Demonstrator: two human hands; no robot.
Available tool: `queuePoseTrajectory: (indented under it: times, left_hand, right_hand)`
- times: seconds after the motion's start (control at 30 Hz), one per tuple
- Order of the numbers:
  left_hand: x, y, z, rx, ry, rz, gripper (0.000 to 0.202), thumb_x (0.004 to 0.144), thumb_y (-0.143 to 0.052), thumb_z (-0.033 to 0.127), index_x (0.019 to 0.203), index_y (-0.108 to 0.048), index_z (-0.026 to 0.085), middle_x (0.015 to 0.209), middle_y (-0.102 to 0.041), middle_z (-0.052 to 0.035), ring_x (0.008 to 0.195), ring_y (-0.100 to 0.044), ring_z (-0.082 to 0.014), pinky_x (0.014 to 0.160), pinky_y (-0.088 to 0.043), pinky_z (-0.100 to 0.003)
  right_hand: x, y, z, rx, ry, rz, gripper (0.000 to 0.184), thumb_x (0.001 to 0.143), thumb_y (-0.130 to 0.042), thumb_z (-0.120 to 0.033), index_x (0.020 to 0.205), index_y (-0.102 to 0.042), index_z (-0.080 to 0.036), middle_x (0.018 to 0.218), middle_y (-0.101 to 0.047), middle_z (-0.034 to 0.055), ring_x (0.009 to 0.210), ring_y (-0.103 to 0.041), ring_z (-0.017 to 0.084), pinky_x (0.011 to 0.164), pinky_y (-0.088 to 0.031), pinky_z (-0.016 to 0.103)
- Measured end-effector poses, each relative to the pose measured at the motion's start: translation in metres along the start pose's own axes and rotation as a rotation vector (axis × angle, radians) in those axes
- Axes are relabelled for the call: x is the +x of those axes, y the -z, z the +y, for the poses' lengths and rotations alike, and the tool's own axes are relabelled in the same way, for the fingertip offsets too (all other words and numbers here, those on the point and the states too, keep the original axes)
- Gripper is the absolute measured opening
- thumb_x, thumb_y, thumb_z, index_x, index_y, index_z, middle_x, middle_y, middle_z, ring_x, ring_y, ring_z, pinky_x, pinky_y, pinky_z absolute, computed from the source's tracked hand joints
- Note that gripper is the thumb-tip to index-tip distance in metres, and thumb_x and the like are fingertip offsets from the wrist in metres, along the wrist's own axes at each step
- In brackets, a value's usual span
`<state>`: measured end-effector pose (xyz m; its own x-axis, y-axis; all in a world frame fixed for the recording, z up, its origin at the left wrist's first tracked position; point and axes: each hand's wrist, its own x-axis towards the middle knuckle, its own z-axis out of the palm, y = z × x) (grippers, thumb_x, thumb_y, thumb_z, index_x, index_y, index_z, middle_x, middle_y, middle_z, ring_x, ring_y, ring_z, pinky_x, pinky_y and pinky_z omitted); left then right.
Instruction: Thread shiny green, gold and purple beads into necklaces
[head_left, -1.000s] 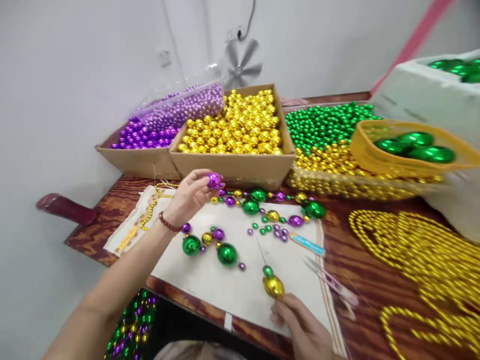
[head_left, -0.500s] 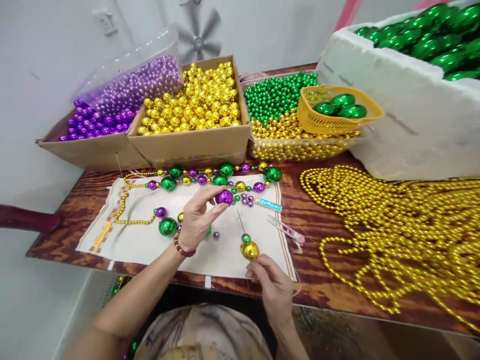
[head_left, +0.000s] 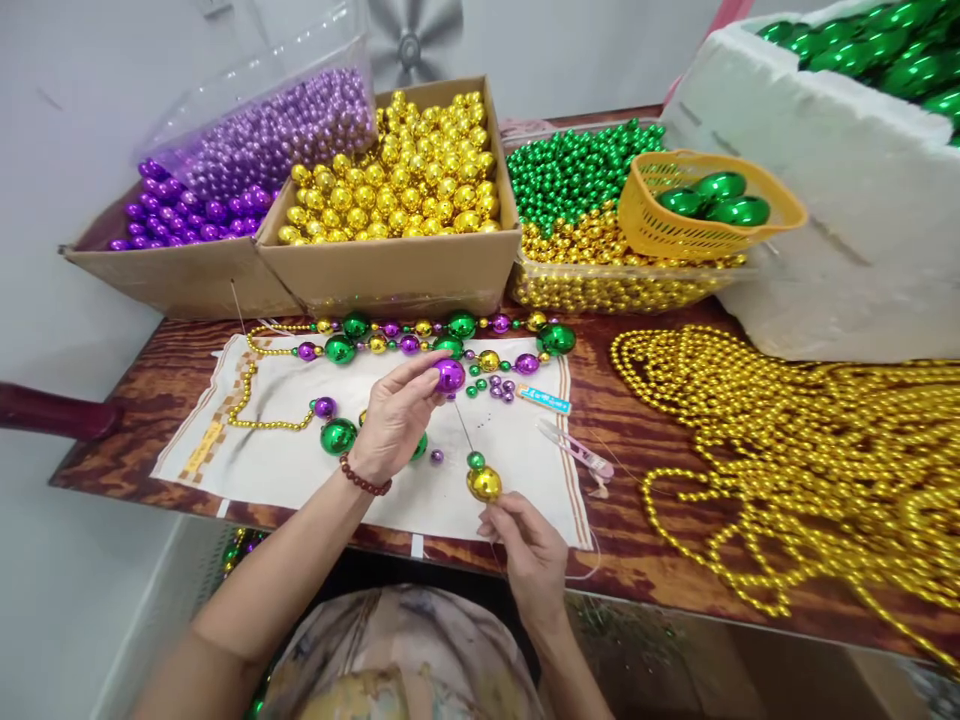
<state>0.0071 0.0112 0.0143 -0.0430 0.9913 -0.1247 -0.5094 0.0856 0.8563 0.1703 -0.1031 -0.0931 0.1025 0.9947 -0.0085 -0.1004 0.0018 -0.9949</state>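
Note:
My left hand [head_left: 394, 420] pinches a purple bead [head_left: 450, 376] above the white cloth [head_left: 262, 470], right at the tip of a thin needle [head_left: 463, 428]. My right hand [head_left: 525, 545] holds the lower end of that needle, which carries a small green bead [head_left: 475, 460] and a gold bead [head_left: 484, 484]. Loose green, gold and purple beads [head_left: 420, 345] lie in a row on the cloth beyond my hands. A large green bead [head_left: 338, 436] rests left of my left hand.
Cardboard boxes of purple beads [head_left: 180, 215] and gold beads [head_left: 397, 180] stand at the back, with a tray of green and gold beads [head_left: 577, 190], a yellow basket [head_left: 705, 215] and a white foam box [head_left: 847, 200]. Gold bead strands [head_left: 810, 450] cover the right. Scissors [head_left: 574, 455] lie nearby.
My left hand has brought the purple bead from near the gold box down to the needle tip. The right hand keeps holding the needle with the gold and green beads.

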Motion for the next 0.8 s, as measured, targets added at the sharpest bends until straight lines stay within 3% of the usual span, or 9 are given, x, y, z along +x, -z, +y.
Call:
queuePoseTrajectory:
  times: [0.5, 0.63, 0.8]
  left_hand:
    - [-0.008, -0.005, -0.005, -0.030, 0.063, -0.038, 0.026, 0.074, -0.082, 0.028, 0.099, -0.081, 0.022, 0.100, -0.077, -0.0053, 0.086, -0.065, -0.0127, 0.077, -0.050, -0.024]
    - [-0.020, -0.010, -0.013, 0.018, 0.019, -0.072, 0.028, 0.073, -0.084, 0.028, 0.100, -0.081, 0.025, 0.098, -0.077, -0.0042, 0.086, -0.066, -0.0131, 0.077, -0.051, -0.023]
    - [-0.037, -0.013, -0.023, 0.123, -0.085, -0.175, 0.031, 0.078, -0.081, 0.022, 0.108, -0.079, 0.029, 0.110, -0.074, -0.0037, 0.101, -0.066, -0.0155, 0.088, -0.053, -0.025]
  right_hand:
    - [0.000, -0.006, -0.004, 0.069, -0.037, 0.048, 0.013, 0.091, -0.064, -0.027, 0.081, -0.067, -0.018, 0.066, -0.064, -0.0003, 0.057, -0.060, 0.013, 0.055, -0.048, 0.024]
    - [0.001, -0.014, -0.006, 0.131, -0.026, 0.115, 0.013, 0.090, -0.064, -0.026, 0.080, -0.067, -0.018, 0.065, -0.064, -0.0006, 0.056, -0.059, 0.013, 0.054, -0.047, 0.023]
    - [0.003, -0.022, -0.010, 0.194, 0.005, 0.145, 0.014, 0.092, -0.063, -0.025, 0.080, -0.068, -0.019, 0.064, -0.063, -0.0011, 0.056, -0.058, 0.012, 0.054, -0.047, 0.023]
